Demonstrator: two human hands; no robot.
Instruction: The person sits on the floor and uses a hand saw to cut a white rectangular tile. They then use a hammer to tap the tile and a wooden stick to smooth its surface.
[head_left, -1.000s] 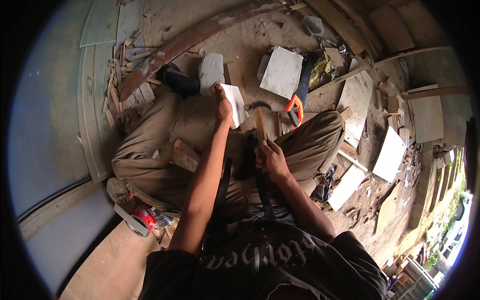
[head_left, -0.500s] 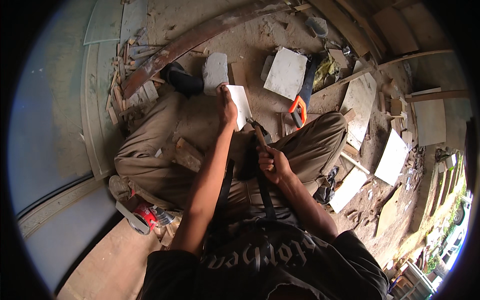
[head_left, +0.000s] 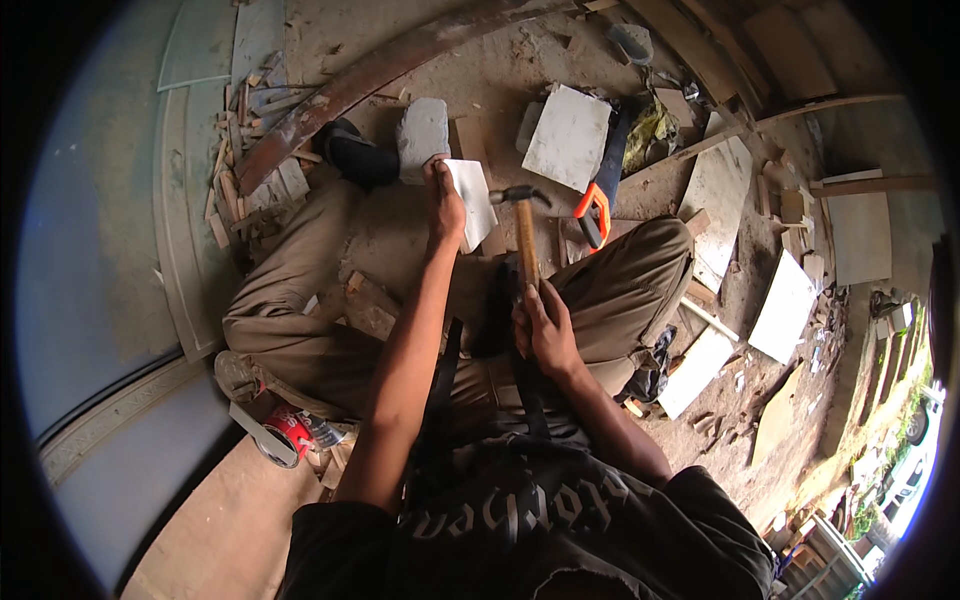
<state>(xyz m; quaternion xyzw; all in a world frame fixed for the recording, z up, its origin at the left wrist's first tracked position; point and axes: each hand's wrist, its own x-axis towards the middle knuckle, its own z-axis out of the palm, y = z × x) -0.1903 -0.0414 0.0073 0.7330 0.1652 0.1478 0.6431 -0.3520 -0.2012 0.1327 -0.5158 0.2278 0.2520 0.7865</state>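
My left hand point(head_left: 446, 200) grips the edge of a white rectangular board point(head_left: 474, 206), held tilted above the ground between my legs. In my right hand point(head_left: 546, 328) is a claw hammer point(head_left: 527, 240), my fingers closed around the lower part of its wooden handle. The dark metal head is up, just right of the board and apart from it. A pale stone block point(head_left: 423, 138) lies beyond my left hand. Right of the hammer, a handsaw point(head_left: 596, 212) with an orange and black handle rests near another white panel point(head_left: 567, 137).
A long brown beam point(head_left: 370, 84) crosses the ground at the back left, beside wood scraps point(head_left: 232, 185). Several pale panels lie to the right, among them one sheet point(head_left: 783, 307). An open red can point(head_left: 288, 440) stands by my left leg. A wood offcut point(head_left: 372, 306) lies between my legs.
The hammer has swung from pointing at the board's lower edge to upright, its head now clear of the board. The board has shifted slightly left and up, still in my left hand.
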